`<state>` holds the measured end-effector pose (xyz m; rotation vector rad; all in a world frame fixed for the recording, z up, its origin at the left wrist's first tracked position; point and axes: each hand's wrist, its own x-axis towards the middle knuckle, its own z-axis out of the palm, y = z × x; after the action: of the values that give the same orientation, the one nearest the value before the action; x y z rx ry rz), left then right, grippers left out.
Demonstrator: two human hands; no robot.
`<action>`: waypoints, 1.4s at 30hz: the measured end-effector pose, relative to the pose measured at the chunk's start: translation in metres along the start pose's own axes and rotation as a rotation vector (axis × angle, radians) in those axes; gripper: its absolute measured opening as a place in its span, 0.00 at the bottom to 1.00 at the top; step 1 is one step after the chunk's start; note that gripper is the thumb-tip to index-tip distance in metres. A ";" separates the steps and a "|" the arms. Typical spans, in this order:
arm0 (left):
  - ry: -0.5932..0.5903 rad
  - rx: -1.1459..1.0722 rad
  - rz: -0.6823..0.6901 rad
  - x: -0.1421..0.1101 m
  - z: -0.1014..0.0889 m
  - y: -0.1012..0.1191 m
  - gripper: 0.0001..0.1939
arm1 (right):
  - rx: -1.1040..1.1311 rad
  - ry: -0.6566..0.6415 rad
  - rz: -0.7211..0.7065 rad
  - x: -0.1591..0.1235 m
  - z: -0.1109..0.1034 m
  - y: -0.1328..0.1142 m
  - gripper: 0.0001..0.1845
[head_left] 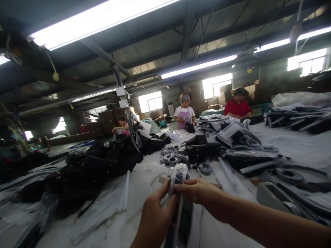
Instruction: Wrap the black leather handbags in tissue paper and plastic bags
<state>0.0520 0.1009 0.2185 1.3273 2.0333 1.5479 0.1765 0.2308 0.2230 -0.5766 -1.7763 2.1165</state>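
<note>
Close in front of me, a dark bag strap (179, 176) wrapped in clear and whitish plastic film is held up between both hands. My left hand (156, 215) pinches it from the left, thumb and fingers closed on the wrapping. From the right, my right hand (200, 193) grips the same wrapped piece with its fingertips. A dark length of it appears to hang below my fingers, blurred and partly hidden by the left hand. Just beyond lie several plastic-wrapped coiled straps (170, 157) and a black bag (203, 150).
Black bags with metal studs (88, 172) heap along the left. White paper sheets (146, 179) lie before me. A grey tape dispenser (274, 199) stands at right, near more wrapped straps (289, 175). Three people work across the table, one in a red top (236, 107).
</note>
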 end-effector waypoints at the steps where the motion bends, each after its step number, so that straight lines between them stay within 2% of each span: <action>1: 0.057 -0.106 -0.027 -0.001 0.003 -0.002 0.37 | 0.015 -0.004 0.019 0.000 0.000 0.000 0.22; 2: 0.093 -0.237 -0.059 -0.001 0.006 -0.004 0.47 | 0.034 -0.007 0.044 -0.001 0.000 0.001 0.22; 4: 0.077 -0.499 -0.125 0.000 0.011 -0.008 0.61 | 0.064 -0.020 0.078 -0.002 0.000 0.002 0.22; 6: 0.031 -0.652 -0.167 0.002 0.015 -0.012 0.64 | 0.079 -0.036 0.068 -0.003 -0.001 0.003 0.22; 10: 0.013 -0.674 -0.145 0.003 0.015 -0.017 0.55 | 0.143 -0.122 0.011 -0.011 -0.004 -0.001 0.20; 14: -0.063 -0.682 -0.124 0.001 0.009 -0.017 0.40 | 0.405 -0.223 -0.002 -0.023 -0.010 -0.001 0.20; 16: -0.106 -0.705 -0.133 -0.001 0.005 -0.015 0.34 | 0.522 -0.239 -0.021 -0.028 -0.011 0.004 0.18; 19: -0.144 -0.713 -0.134 -0.003 0.001 -0.010 0.30 | 0.572 -0.248 -0.103 -0.032 -0.006 0.017 0.17; 22: -0.169 -0.690 -0.118 -0.005 -0.002 -0.005 0.28 | 0.620 -0.207 -0.167 -0.033 0.003 0.032 0.22; 26: -0.179 -0.628 -0.104 -0.007 -0.005 -0.004 0.27 | 0.676 -0.118 -0.159 -0.030 0.010 0.050 0.29; 28: -0.180 -0.596 -0.103 -0.008 -0.005 -0.005 0.30 | 0.644 -0.059 -0.186 -0.026 0.012 0.057 0.31; 32: -0.156 -0.507 -0.087 -0.011 -0.001 -0.005 0.34 | 0.482 0.087 -0.286 -0.020 0.014 0.066 0.30; 35: -0.105 -0.397 -0.051 -0.016 0.004 -0.001 0.32 | 0.376 0.192 -0.337 -0.020 0.019 0.066 0.28; 38: 0.005 -0.229 -0.003 -0.020 0.009 0.007 0.28 | 0.301 0.272 -0.402 -0.022 0.026 0.063 0.25; 42: 0.147 -0.055 0.133 -0.023 0.011 0.008 0.18 | 0.289 0.248 -0.469 -0.020 0.029 0.060 0.26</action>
<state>0.0766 0.0899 0.2141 1.3908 2.0058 1.7959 0.1806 0.1851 0.1701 -0.2921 -1.2867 1.8329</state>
